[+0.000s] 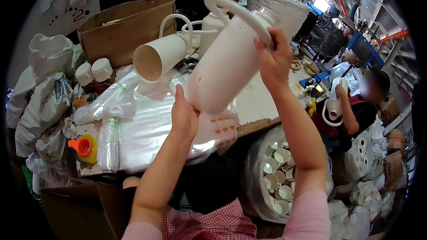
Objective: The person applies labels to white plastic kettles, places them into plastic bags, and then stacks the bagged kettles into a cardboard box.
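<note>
A table (255, 106) spreads beyond the hands, with a co-worker (372, 116) seen to the right of them. A cardboard box (126, 33) stands past the left hand, and a clear bag (251, 175) of round white cups (283, 193) sits below the right. A white jug (227, 64) is held aslant above the table, the right hand (273, 58) closed around its handle, the left hand (184, 115) against its base, fingers too hidden to tell their grip. A second jug (167, 55) lies beyond the left hand; a yellow container (91, 156) stands to its left.
</note>
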Action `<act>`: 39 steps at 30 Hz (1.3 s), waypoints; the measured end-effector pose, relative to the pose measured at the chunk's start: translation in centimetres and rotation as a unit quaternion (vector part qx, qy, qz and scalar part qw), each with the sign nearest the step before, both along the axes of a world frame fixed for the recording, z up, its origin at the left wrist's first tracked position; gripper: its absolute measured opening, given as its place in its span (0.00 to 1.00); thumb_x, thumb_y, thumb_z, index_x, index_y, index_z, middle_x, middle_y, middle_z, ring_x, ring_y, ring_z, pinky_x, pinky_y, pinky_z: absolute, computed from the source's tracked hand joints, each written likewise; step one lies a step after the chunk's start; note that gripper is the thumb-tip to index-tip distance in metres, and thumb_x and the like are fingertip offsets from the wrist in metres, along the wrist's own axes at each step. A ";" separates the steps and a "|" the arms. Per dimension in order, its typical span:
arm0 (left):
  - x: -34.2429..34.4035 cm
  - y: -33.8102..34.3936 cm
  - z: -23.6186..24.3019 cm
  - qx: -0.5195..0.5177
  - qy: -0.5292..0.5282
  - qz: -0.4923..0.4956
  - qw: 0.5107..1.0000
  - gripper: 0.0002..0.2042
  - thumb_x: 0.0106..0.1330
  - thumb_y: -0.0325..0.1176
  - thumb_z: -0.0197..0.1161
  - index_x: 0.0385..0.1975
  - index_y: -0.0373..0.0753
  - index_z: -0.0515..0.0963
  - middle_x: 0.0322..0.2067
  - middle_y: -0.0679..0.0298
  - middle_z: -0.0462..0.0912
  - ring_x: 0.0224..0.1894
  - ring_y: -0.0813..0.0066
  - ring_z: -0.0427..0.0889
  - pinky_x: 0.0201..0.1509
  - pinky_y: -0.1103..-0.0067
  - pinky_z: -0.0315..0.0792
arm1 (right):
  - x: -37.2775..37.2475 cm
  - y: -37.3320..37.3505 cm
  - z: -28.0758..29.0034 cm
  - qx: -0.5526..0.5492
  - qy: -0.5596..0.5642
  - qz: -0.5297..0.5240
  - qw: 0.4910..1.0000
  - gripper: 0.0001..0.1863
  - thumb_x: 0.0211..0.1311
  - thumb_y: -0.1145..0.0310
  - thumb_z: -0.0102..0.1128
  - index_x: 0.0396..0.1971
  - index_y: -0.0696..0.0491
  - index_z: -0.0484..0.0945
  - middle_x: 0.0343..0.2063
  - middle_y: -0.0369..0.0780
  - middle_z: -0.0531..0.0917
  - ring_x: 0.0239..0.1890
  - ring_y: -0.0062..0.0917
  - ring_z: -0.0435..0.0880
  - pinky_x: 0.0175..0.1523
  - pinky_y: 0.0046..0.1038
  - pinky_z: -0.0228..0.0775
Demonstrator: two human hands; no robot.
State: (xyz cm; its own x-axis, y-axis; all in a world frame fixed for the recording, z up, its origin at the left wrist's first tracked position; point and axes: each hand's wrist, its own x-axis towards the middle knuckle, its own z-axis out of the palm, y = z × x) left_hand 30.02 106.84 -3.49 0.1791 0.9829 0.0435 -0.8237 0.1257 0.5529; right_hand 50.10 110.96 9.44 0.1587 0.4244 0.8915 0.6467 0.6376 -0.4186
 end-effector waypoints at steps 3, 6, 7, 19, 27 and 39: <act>3.0 1.0 -2.9 -0.086 -0.016 0.069 0.994 0.25 0.78 0.42 0.41 0.65 0.29 0.61 0.63 0.48 0.69 0.66 0.57 0.68 0.69 0.62 0.63 | 2.3 -5.3 0.1 0.009 0.046 0.098 0.994 0.16 0.66 0.57 0.65 0.31 0.53 0.70 0.21 0.31 0.69 0.24 0.17 0.70 0.30 0.22 0.61; 6.9 0.0 -5.1 -0.099 -0.015 0.033 0.994 0.24 0.78 0.40 0.39 0.64 0.28 0.62 0.63 0.49 0.69 0.64 0.55 0.71 0.68 0.60 0.66 | 5.7 -9.4 1.2 -0.043 0.198 0.110 0.973 0.17 0.71 0.54 0.59 0.33 0.52 0.69 0.20 0.28 0.67 0.22 0.12 0.65 0.28 0.18 0.59; 8.2 -0.4 -5.5 -0.109 -0.016 0.019 0.994 0.24 0.78 0.39 0.39 0.65 0.27 0.61 0.63 0.49 0.70 0.63 0.54 0.72 0.66 0.60 0.68 | 7.0 -9.3 1.2 -0.036 0.259 0.114 0.959 0.16 0.72 0.56 0.58 0.32 0.52 0.68 0.20 0.30 0.67 0.21 0.11 0.65 0.28 0.18 0.60; 13.3 -9.8 -12.9 0.166 0.502 0.006 0.848 0.18 0.62 0.27 0.63 0.50 0.36 0.67 0.44 0.57 0.76 0.46 0.65 0.78 0.48 0.72 0.73 | 18.5 6.2 4.6 0.127 0.223 -0.087 0.963 0.15 0.69 0.61 0.59 0.39 0.60 0.73 0.30 0.38 0.77 0.33 0.24 0.80 0.35 0.25 0.74; 9.4 -13.0 -15.7 0.403 0.654 -0.005 0.640 0.11 0.57 0.31 0.65 0.39 0.40 0.77 0.37 0.61 0.78 0.42 0.61 0.78 0.46 0.69 0.69 | 9.0 18.4 -2.1 0.065 0.038 -0.317 0.945 0.14 0.67 0.57 0.59 0.39 0.52 0.70 0.28 0.49 0.84 0.33 0.51 0.83 0.37 0.48 0.73; 9.2 -11.0 -16.1 0.392 0.653 -0.042 0.647 0.05 0.57 0.33 0.65 0.31 0.44 0.79 0.28 0.66 0.78 0.35 0.66 0.79 0.39 0.71 0.71 | 10.3 26.8 -6.8 -0.126 0.109 -0.445 0.880 0.13 0.65 0.71 0.52 0.46 0.60 0.72 0.43 0.51 0.81 0.53 0.44 0.77 0.56 0.40 0.70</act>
State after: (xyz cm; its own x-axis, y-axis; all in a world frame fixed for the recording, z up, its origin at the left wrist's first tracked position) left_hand 39.21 95.86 -19.63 0.6177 0.7353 0.2790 0.4022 -0.6002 0.6914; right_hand 60.42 137.76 2.65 0.6839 0.2249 0.6941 0.7296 -0.2124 -0.6501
